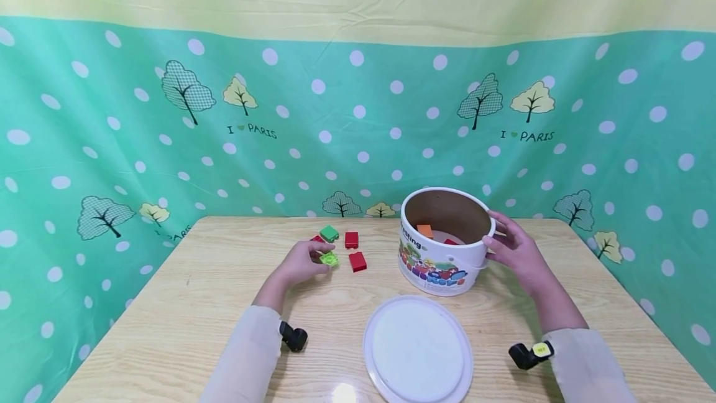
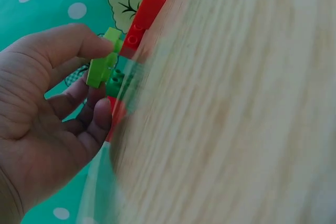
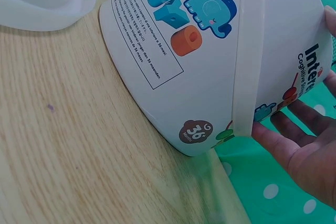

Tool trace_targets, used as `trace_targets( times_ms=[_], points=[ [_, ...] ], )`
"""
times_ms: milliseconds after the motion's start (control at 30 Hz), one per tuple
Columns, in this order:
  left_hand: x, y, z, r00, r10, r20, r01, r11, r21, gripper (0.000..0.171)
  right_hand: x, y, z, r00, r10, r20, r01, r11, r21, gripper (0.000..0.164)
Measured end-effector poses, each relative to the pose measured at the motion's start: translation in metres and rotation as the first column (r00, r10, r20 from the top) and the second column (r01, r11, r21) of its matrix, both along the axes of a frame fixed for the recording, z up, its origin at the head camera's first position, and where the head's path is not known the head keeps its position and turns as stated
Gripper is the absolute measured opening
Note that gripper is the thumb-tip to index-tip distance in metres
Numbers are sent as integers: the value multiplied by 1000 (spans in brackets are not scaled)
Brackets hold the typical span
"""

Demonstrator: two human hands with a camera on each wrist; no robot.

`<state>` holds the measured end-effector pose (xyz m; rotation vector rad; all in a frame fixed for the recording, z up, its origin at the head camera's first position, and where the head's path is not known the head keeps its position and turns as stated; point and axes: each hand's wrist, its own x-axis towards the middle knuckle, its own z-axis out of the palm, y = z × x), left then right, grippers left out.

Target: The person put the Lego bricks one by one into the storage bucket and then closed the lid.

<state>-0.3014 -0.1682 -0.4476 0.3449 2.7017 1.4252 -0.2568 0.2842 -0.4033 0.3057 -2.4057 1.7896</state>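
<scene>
My left hand [image 1: 300, 263] pinches a light green toy brick [image 1: 329, 259] between thumb and fingertips, low over the table's left half. In the left wrist view, the light green brick [image 2: 101, 64] shows its studded side by the fingertips. Around that hand lie a green brick [image 1: 329, 233] and red bricks [image 1: 357, 261], one partly hidden behind the fingers. My right hand [image 1: 517, 250] holds the right side of a white printed bucket [image 1: 433, 266] at its rim. Inside the bucket are an orange brick [image 1: 425, 231] and a red piece [image 1: 450, 242].
A round white lid [image 1: 419, 350] lies on the wooden table [image 1: 313, 328] in front of the bucket. The bucket's white carrying handle [image 3: 249, 56] hangs against its side. A green dotted curtain [image 1: 358, 111] hangs behind the table.
</scene>
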Motion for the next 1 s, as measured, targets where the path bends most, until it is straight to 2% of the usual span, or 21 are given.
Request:
trace_targets(
  times_ms=[500, 767, 1000],
  points=[
    [8, 7, 12, 996, -60, -60, 66, 993, 94, 46, 0, 0, 0, 1000, 2, -6, -2, 1000, -4, 65],
    [14, 17, 23, 995, -91, -31, 96, 977, 190, 44, 1, -1, 1, 1000, 7, 8, -7, 1000, -4, 68],
    [15, 29, 31, 990, -139, -16, 139, 964, 226, 41, 1, 0, 2, 1000, 7, 2, -7, 1000, 5, 69]
  ],
)
